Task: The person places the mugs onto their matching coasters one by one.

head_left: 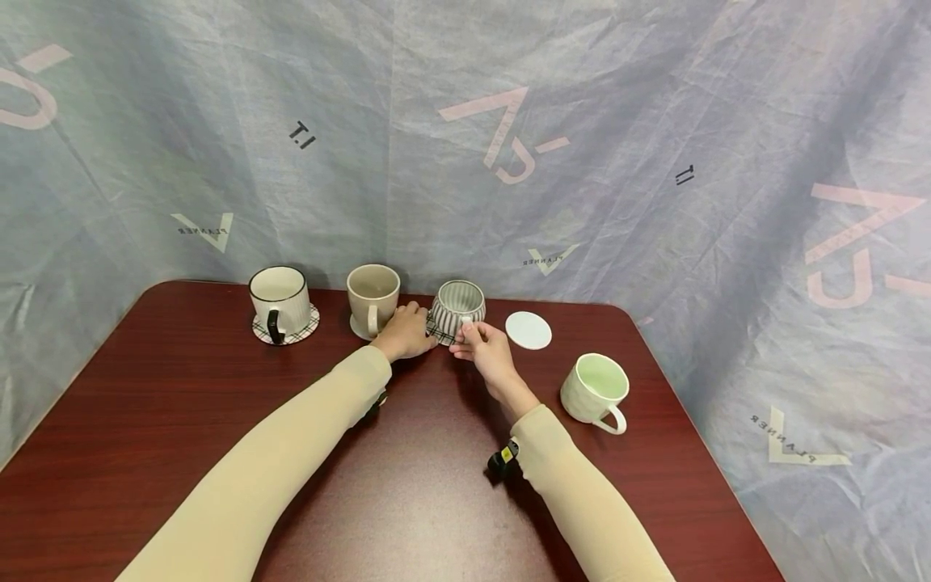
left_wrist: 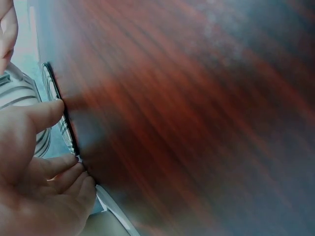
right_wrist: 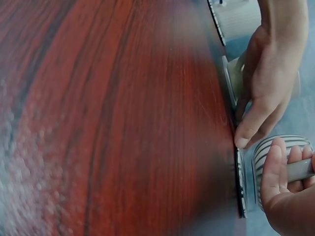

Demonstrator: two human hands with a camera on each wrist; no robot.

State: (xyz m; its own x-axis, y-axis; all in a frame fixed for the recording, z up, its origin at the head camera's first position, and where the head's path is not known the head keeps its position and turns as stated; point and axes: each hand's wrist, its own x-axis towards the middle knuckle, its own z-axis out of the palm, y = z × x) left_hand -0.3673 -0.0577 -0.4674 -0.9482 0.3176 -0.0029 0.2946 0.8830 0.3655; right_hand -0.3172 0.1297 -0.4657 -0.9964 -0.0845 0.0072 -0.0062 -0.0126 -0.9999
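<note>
we find the black-rimmed mug [head_left: 291, 297] on its checked coaster [head_left: 294, 337] and the beige mug [head_left: 373, 293] on its pale coaster [head_left: 358, 327]; both look done. we see the left hand [head_left: 409, 331] pinching a patterned coaster [head_left: 440, 333], the right hand [head_left: 490, 356] gripping the striped mug [head_left: 455, 317] by its handle [right_wrist: 299, 169] just above it, seemingly mid-placement. we judge the white coaster [head_left: 528, 331] and green mug [head_left: 591, 390], apart on the tabletop [head_left: 407, 501], remain.
</note>
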